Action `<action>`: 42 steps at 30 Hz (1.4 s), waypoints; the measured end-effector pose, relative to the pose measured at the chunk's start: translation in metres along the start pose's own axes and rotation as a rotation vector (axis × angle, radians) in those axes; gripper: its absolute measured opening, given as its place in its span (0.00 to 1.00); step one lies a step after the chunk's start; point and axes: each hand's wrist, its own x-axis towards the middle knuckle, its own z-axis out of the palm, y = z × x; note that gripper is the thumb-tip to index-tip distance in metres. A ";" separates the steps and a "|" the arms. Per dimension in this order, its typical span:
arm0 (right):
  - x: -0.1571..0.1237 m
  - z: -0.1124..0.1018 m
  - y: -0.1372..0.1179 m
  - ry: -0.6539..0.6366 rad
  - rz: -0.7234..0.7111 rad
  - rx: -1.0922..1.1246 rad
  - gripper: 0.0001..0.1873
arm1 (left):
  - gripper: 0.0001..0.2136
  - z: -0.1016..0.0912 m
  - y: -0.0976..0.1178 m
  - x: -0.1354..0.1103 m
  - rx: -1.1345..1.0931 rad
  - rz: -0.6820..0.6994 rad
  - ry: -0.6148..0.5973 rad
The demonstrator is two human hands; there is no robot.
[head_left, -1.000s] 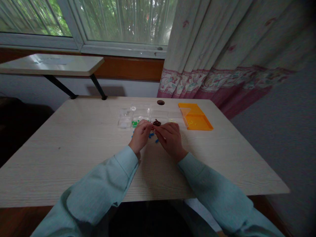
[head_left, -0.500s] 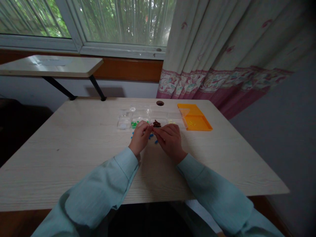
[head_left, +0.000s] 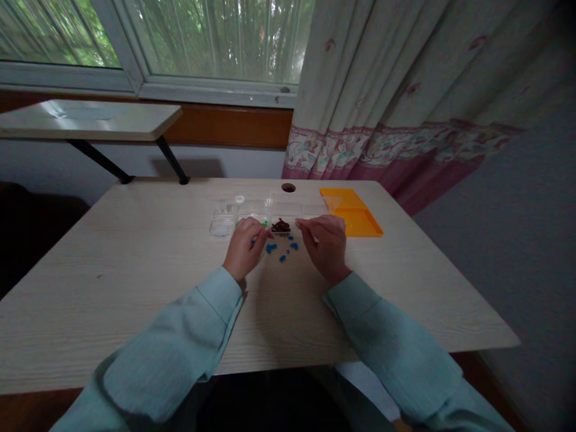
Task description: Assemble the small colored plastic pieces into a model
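My left hand (head_left: 245, 247) is closed in a pinch in front of the clear compartment box (head_left: 220, 228); whatever sits at its fingertips is too small to make out. Apart from it on the right, my right hand (head_left: 324, 247) also pinches, thumb against fingers, over the box's right part. Dark brown small pieces (head_left: 281, 226) lie heaped in a middle compartment between the hands. Nearer to me, several small blue pieces (head_left: 271, 247) are scattered on the table. Some green pieces (head_left: 265, 224) show just behind my left fingers, most of them hidden.
An orange tray (head_left: 362, 223) lies to the right of the box on the pale wooden table (head_left: 157, 288). A round hole (head_left: 288, 188) is cut near the far edge. At the back left stands a raised shelf (head_left: 112, 123) on black legs; a curtain (head_left: 351, 132) hangs behind.
My hands, earlier together at the fingertips in front of the brown pieces, have come apart, left hand leftward and right hand rightward. More blue and brown pieces now show between them.
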 end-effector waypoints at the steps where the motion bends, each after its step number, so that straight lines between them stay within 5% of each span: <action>1: 0.002 -0.003 0.011 0.021 0.052 -0.028 0.12 | 0.17 -0.005 -0.003 0.000 0.042 0.022 0.001; 9: 0.008 -0.022 0.088 0.172 0.409 -0.234 0.19 | 0.12 -0.036 -0.027 -0.004 0.263 0.086 -0.026; 18: -0.004 -0.024 0.111 -0.055 0.573 -0.391 0.19 | 0.10 -0.056 -0.032 -0.010 0.286 0.157 -0.123; 25: -0.017 -0.016 0.124 -0.196 0.545 -0.419 0.16 | 0.11 -0.058 -0.035 -0.011 0.268 0.123 -0.140; 33: -0.012 -0.018 0.118 -0.053 0.467 -0.347 0.18 | 0.12 -0.058 -0.035 -0.009 0.271 0.128 -0.164; 42: 0.006 -0.017 0.077 0.115 0.324 -0.263 0.13 | 0.11 -0.058 -0.041 -0.009 0.306 0.143 -0.222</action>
